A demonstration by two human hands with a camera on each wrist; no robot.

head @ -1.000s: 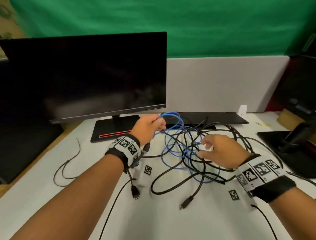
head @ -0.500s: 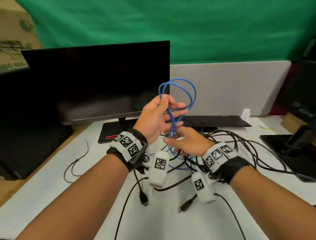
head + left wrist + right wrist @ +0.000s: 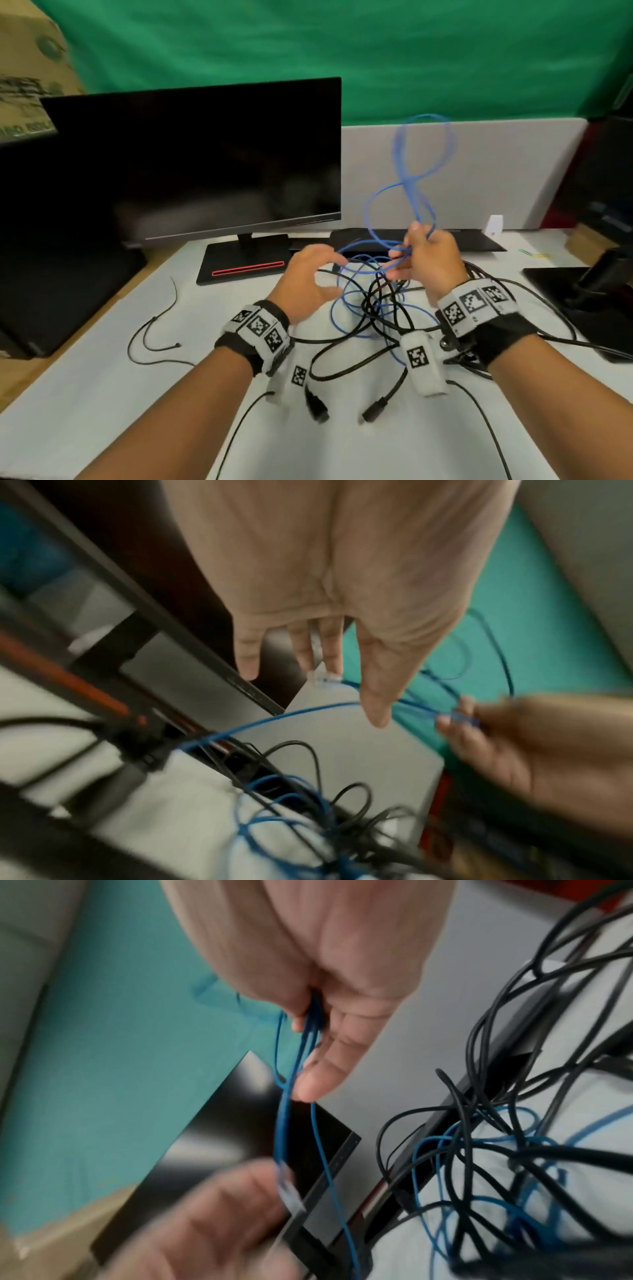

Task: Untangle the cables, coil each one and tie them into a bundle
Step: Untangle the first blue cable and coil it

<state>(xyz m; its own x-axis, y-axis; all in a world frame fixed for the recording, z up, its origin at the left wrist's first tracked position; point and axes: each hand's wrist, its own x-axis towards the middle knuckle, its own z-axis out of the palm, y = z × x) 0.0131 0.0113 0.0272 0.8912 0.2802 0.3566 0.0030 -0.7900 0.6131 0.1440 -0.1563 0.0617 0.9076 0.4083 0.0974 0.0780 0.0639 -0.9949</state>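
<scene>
A blue cable point(image 3: 407, 178) rises in blurred loops above the desk. My right hand point(image 3: 428, 257) pinches several of its strands between thumb and fingers, as the right wrist view shows point(image 3: 329, 1031). The cable's lower loops stay woven into a tangle of black cables point(image 3: 376, 301) on the white desk point(image 3: 102, 394). My left hand point(image 3: 308, 274) hovers left of the tangle with its fingers spread. The blue cable's clear connector point(image 3: 323, 679) sits at my left fingertips point(image 3: 330, 658), and I see no grip on it. Two black plugs point(image 3: 317, 406) lie near the front.
A dark monitor point(image 3: 191, 164) on a black base point(image 3: 246, 267) stands at the back left. A thin black wire point(image 3: 154, 329) lies left of my arms. A second black stand point(image 3: 582, 284) occupies the right edge. A grey partition point(image 3: 496, 164) closes the back.
The blue loops passed from my left hand to my right hand, which lifted them up and to the right. My left hand let go and dropped toward the tangle.
</scene>
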